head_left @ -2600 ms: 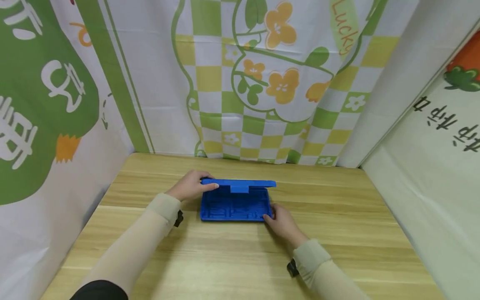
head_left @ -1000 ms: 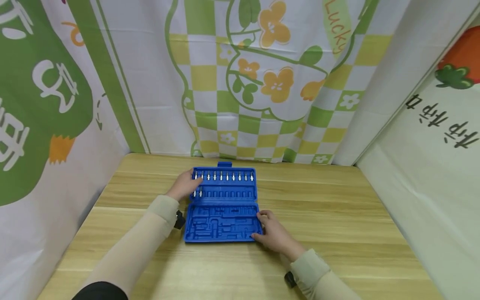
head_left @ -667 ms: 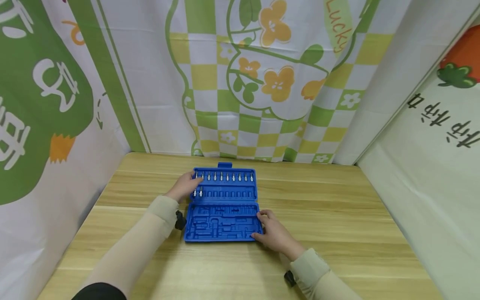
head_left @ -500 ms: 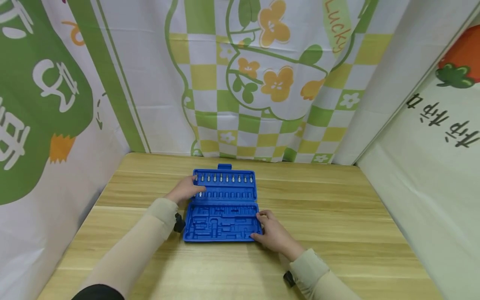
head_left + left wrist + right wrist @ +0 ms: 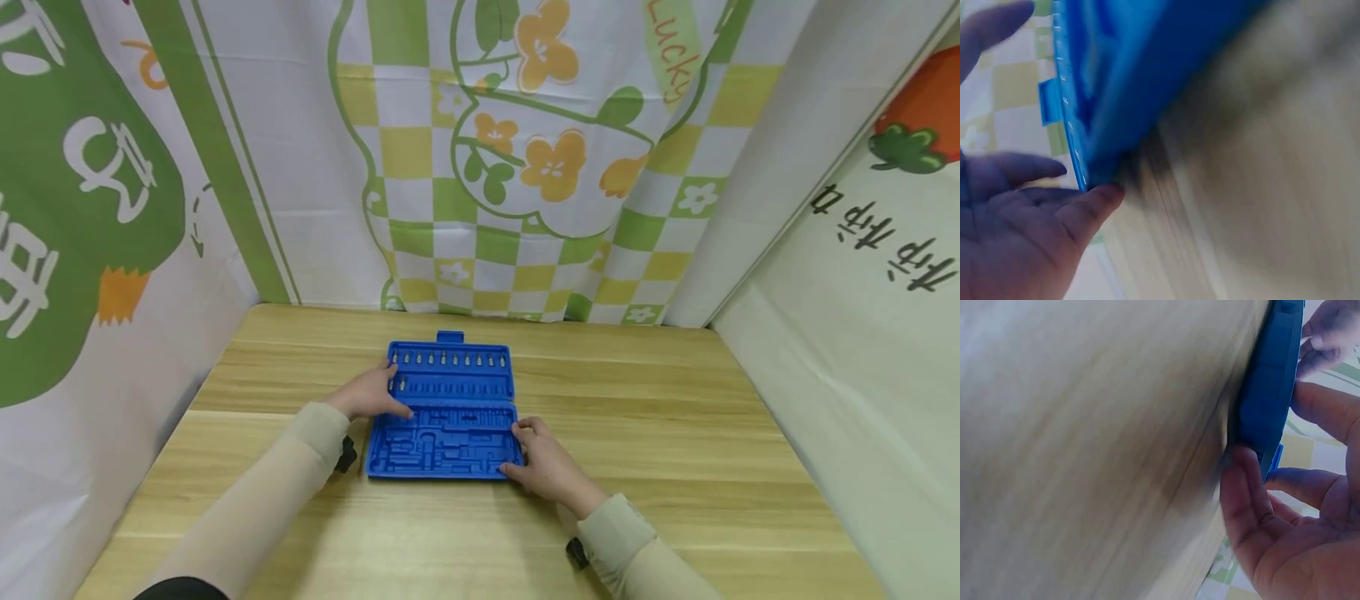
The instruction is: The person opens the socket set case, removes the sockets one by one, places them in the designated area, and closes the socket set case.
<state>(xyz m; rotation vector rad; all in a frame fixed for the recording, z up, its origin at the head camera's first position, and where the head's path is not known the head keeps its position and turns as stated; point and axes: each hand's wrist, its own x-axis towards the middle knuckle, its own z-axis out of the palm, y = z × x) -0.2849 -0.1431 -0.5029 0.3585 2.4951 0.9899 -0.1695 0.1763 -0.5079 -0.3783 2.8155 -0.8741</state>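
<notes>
A blue plastic bit case (image 5: 438, 452) lies unfolded on the table, its lid half at the back with a latch tab (image 5: 450, 337). Small metal bits (image 5: 455, 359) line the lid's back row, and a few stand at the left of the row in front. Moulded recesses in the near half hold nothing. My left hand (image 5: 366, 395) is at the case's left side near the hinge, thumb spread over the recesses, fingertips by the edge. My right hand (image 5: 551, 468) grips the right edge of the near half, thumb at the front corner, fingers along the side (image 5: 1266, 387).
The wooden table (image 5: 660, 417) extends around the case on every side. A patterned curtain (image 5: 487, 283) hangs behind its back edge, with printed sheets at the left (image 5: 187, 333) and right (image 5: 840, 358).
The lid has swung from partly raised to lying back flat, showing the bits. My left hand has since slid down the left side toward the hinge. The right hand keeps its hold.
</notes>
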